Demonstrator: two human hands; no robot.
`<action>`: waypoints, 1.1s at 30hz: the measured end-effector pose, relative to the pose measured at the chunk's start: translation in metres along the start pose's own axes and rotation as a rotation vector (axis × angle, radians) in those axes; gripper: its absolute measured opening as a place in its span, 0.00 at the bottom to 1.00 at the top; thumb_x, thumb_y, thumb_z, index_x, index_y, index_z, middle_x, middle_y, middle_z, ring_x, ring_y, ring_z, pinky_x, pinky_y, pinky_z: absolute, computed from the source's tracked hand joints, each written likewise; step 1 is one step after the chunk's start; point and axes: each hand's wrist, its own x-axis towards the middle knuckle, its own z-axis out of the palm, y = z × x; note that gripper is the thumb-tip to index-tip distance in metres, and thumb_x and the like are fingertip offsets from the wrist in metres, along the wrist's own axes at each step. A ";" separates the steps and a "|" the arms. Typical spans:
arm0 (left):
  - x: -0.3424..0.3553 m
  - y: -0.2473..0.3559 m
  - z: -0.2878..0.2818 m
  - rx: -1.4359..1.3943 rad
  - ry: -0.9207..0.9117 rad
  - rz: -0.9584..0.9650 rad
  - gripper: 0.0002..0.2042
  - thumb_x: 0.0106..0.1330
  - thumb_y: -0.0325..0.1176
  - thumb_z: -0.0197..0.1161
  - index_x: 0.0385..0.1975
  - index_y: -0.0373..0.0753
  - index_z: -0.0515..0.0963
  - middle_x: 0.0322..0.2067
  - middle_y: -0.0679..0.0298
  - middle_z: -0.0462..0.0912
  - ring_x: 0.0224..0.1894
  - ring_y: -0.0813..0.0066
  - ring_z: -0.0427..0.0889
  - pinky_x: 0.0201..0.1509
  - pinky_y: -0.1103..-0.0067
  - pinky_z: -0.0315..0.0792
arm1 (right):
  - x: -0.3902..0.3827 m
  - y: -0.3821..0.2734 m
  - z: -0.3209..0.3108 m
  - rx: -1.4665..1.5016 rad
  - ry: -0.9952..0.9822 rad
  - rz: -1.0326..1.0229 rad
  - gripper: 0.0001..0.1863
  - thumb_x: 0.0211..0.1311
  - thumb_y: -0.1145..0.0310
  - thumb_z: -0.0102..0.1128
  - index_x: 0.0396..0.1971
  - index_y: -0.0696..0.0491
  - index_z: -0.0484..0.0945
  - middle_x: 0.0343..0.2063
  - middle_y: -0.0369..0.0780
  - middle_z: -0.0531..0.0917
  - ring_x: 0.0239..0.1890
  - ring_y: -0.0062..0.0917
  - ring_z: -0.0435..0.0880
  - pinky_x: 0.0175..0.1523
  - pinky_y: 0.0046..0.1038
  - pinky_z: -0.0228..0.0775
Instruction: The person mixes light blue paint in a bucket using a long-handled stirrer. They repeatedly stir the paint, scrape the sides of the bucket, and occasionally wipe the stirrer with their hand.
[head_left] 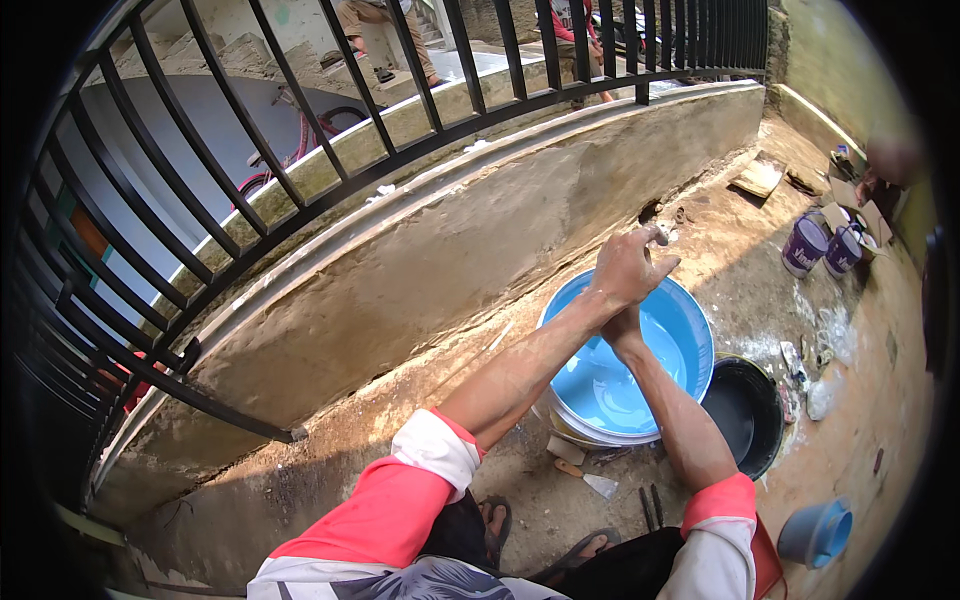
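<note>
My two hands come together over a large pale bucket (702, 318) with light blue liquid paint (600, 388) inside. My left hand (628, 266) is uppermost, its fingers curled and the thumb sticking out to the right. A whitish bit shows at its fingertips; whatever it grips is hidden. Beneath it, my right hand (623, 324) shows mostly its wrist, and the fingers are out of sight. Against the bucket's right side stands a black tub (778, 420) with dark contents. A scraper (600, 485) with a wooden handle lies on the ground below the bucket.
A low plastered wall (450, 240) with a black railing (365, 165) runs along the left and far side. Two purple paint pails (804, 248) and a cardboard box (876, 222) stand far right, near another person's blurred hand. A small blue bucket (815, 533) is lower right.
</note>
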 end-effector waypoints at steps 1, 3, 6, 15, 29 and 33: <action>0.001 -0.006 -0.007 -0.031 -0.014 -0.115 0.17 0.58 0.40 0.73 0.40 0.34 0.84 0.15 0.59 0.81 0.18 0.73 0.81 0.26 0.73 0.74 | -0.002 -0.016 0.000 0.044 -0.110 0.218 0.09 0.66 0.71 0.63 0.43 0.56 0.76 0.34 0.38 0.80 0.35 0.24 0.78 0.41 0.31 0.73; 0.002 -0.018 -0.016 -0.108 -0.046 -0.333 0.15 0.59 0.38 0.72 0.39 0.33 0.83 0.15 0.60 0.81 0.17 0.75 0.80 0.24 0.74 0.73 | -0.006 -0.035 -0.004 0.102 -0.253 0.437 0.06 0.64 0.72 0.63 0.37 0.58 0.78 0.28 0.39 0.81 0.28 0.24 0.79 0.34 0.30 0.72; -0.003 -0.017 -0.023 -0.259 -0.030 -0.492 0.14 0.61 0.36 0.72 0.38 0.32 0.81 0.14 0.65 0.79 0.15 0.79 0.77 0.21 0.76 0.71 | -0.011 -0.039 -0.017 0.064 -0.375 0.441 0.08 0.60 0.72 0.65 0.29 0.62 0.79 0.21 0.41 0.82 0.23 0.25 0.81 0.29 0.31 0.71; -0.012 0.001 0.002 -0.143 0.090 -0.110 0.15 0.56 0.38 0.74 0.38 0.36 0.85 0.13 0.64 0.77 0.16 0.80 0.75 0.24 0.76 0.69 | 0.002 -0.001 -0.025 -0.200 0.117 -0.264 0.11 0.64 0.67 0.61 0.35 0.61 0.80 0.24 0.41 0.84 0.34 0.39 0.86 0.43 0.41 0.76; 0.008 -0.034 -0.006 -0.380 0.009 -0.424 0.18 0.60 0.36 0.74 0.42 0.29 0.81 0.14 0.69 0.77 0.16 0.82 0.75 0.21 0.81 0.68 | 0.014 -0.027 -0.039 -0.154 -0.418 0.374 0.09 0.61 0.70 0.65 0.32 0.62 0.80 0.21 0.40 0.82 0.24 0.30 0.83 0.33 0.35 0.75; 0.012 -0.014 0.003 -0.271 0.095 -0.174 0.18 0.57 0.39 0.75 0.41 0.33 0.83 0.13 0.66 0.78 0.16 0.82 0.75 0.23 0.79 0.69 | 0.029 -0.004 -0.046 -0.269 -0.237 -0.055 0.12 0.62 0.70 0.64 0.42 0.60 0.78 0.32 0.43 0.83 0.37 0.31 0.83 0.43 0.35 0.74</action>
